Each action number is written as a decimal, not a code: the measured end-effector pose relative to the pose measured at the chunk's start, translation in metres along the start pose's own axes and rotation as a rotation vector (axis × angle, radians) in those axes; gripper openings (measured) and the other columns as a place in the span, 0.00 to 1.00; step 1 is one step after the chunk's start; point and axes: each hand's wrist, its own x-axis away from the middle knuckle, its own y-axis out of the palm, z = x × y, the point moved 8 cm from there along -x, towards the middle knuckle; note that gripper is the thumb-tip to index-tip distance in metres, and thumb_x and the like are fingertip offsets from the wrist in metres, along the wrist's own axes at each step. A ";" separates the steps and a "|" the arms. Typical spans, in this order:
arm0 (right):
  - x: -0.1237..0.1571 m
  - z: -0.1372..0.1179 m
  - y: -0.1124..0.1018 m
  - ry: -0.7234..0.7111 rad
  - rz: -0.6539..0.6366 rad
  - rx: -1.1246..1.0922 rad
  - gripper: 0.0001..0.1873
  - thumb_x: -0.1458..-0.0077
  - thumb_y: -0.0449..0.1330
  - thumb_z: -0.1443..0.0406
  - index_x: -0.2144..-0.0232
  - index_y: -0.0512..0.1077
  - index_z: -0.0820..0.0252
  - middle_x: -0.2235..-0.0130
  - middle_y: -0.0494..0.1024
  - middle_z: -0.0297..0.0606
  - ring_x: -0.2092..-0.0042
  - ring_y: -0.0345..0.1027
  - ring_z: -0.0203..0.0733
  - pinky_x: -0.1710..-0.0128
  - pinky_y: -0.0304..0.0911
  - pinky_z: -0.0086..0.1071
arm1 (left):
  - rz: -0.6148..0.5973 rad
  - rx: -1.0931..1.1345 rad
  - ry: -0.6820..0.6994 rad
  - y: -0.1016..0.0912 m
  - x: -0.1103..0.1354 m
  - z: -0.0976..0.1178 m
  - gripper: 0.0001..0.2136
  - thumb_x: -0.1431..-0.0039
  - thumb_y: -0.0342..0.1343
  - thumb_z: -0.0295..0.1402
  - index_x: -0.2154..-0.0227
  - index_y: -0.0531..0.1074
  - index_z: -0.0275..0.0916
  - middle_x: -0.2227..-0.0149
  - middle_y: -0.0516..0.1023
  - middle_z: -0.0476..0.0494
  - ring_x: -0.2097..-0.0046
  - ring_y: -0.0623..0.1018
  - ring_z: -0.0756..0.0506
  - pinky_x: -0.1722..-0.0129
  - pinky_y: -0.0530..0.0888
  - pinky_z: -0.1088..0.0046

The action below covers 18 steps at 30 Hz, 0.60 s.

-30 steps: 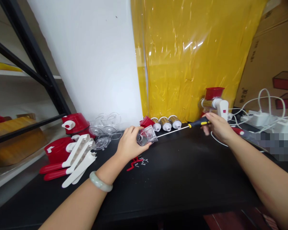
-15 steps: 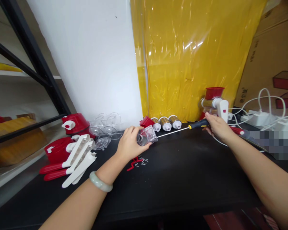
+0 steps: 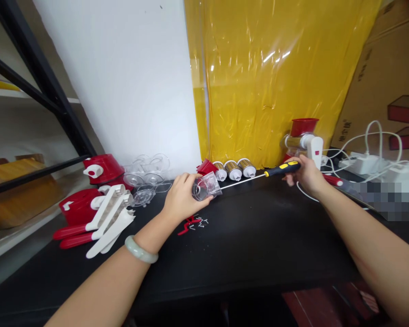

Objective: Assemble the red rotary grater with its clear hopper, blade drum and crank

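My left hand (image 3: 183, 198) is closed around a clear plastic housing (image 3: 208, 185), its round opening turned toward me, above the black table. In my right hand (image 3: 306, 175) is a screwdriver (image 3: 282, 168) with a black and yellow handle, held nearly level. Its long thin shaft points left and its tip meets the right end of the housing; the exact contact point is too small to make out. Below my left hand lie small red plastic parts (image 3: 190, 224) and several loose screws (image 3: 202, 222).
Grater drums (image 3: 232, 170) stand behind the housing. To the left are red bases (image 3: 80, 206), white-and-red crank handles (image 3: 102, 218) and clear plastic rings (image 3: 150, 170). An assembled drum grater (image 3: 305, 136) stands back right, beside white chargers and cables (image 3: 368, 163).
The screwdriver handle has turned, showing more yellow, and my right-hand fingers have shifted on its end. My left hand still holds the housing. The whole view has shifted slightly.
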 end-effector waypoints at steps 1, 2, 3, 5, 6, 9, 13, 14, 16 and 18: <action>0.000 -0.001 0.003 0.004 -0.025 -0.101 0.16 0.41 0.45 0.55 0.68 0.66 0.58 0.81 0.72 0.35 0.79 0.69 0.41 0.72 0.69 0.37 | 0.000 0.000 -0.001 0.000 0.000 0.000 0.25 0.53 0.64 0.46 0.53 0.66 0.44 0.57 0.71 0.44 0.52 0.72 0.38 0.52 0.71 0.60; 0.000 -0.002 0.005 0.010 -0.043 -0.186 0.12 0.43 0.47 0.58 0.65 0.67 0.58 0.76 0.76 0.36 0.75 0.72 0.42 0.69 0.70 0.38 | -0.002 0.001 -0.002 0.001 0.000 -0.001 0.25 0.53 0.64 0.46 0.53 0.66 0.44 0.57 0.71 0.44 0.52 0.72 0.38 0.52 0.71 0.60; 0.000 -0.003 0.007 0.014 -0.051 -0.237 0.11 0.46 0.50 0.61 0.63 0.66 0.58 0.73 0.77 0.36 0.72 0.74 0.43 0.67 0.70 0.39 | -0.003 0.003 -0.002 0.001 0.000 -0.001 0.25 0.53 0.64 0.46 0.53 0.66 0.44 0.57 0.71 0.44 0.52 0.72 0.38 0.52 0.71 0.60; 0.001 -0.005 0.005 -0.001 -0.039 -0.206 0.09 0.46 0.52 0.62 0.63 0.66 0.57 0.76 0.76 0.33 0.75 0.72 0.40 0.70 0.69 0.35 | -0.001 0.006 0.001 0.001 0.000 -0.001 0.25 0.53 0.64 0.46 0.53 0.66 0.44 0.57 0.71 0.44 0.52 0.72 0.38 0.52 0.71 0.60; 0.002 -0.005 0.003 -0.009 -0.024 -0.137 0.07 0.44 0.52 0.61 0.65 0.66 0.57 0.80 0.73 0.32 0.80 0.67 0.37 0.74 0.67 0.32 | 0.002 0.005 0.003 0.001 0.000 0.000 0.25 0.53 0.64 0.46 0.53 0.66 0.44 0.57 0.71 0.44 0.52 0.72 0.38 0.52 0.71 0.60; 0.003 -0.002 -0.003 0.006 0.028 0.108 0.18 0.40 0.51 0.52 0.75 0.63 0.57 0.90 0.60 0.27 0.88 0.51 0.32 0.85 0.54 0.28 | 0.002 -0.001 0.004 0.001 0.000 0.000 0.25 0.52 0.63 0.47 0.53 0.66 0.44 0.57 0.71 0.44 0.52 0.72 0.38 0.52 0.71 0.60; 0.003 -0.006 0.006 -0.002 -0.012 -0.120 0.15 0.44 0.51 0.52 0.68 0.65 0.57 0.78 0.73 0.33 0.80 0.68 0.38 0.77 0.65 0.33 | 0.001 0.003 0.005 0.000 0.000 0.001 0.25 0.52 0.63 0.47 0.53 0.66 0.44 0.57 0.71 0.44 0.52 0.72 0.38 0.52 0.71 0.60; 0.003 -0.008 0.009 -0.015 -0.033 -0.201 0.13 0.47 0.53 0.55 0.64 0.64 0.56 0.74 0.75 0.33 0.76 0.71 0.39 0.72 0.68 0.35 | 0.002 0.002 0.005 0.000 -0.001 0.001 0.25 0.53 0.63 0.47 0.53 0.66 0.44 0.57 0.71 0.44 0.52 0.72 0.38 0.52 0.71 0.60; 0.004 -0.010 0.013 -0.025 -0.058 -0.251 0.14 0.50 0.57 0.58 0.61 0.63 0.54 0.71 0.76 0.32 0.72 0.74 0.40 0.68 0.69 0.36 | 0.001 -0.002 0.006 0.000 0.000 0.001 0.25 0.53 0.63 0.47 0.53 0.66 0.44 0.57 0.71 0.43 0.52 0.72 0.38 0.52 0.71 0.60; 0.004 -0.008 0.010 -0.032 -0.041 -0.177 0.13 0.48 0.59 0.56 0.63 0.63 0.55 0.75 0.74 0.31 0.77 0.71 0.38 0.72 0.68 0.34 | -0.002 -0.008 0.005 0.000 0.000 0.001 0.25 0.52 0.63 0.47 0.53 0.66 0.43 0.57 0.71 0.43 0.52 0.72 0.38 0.52 0.71 0.60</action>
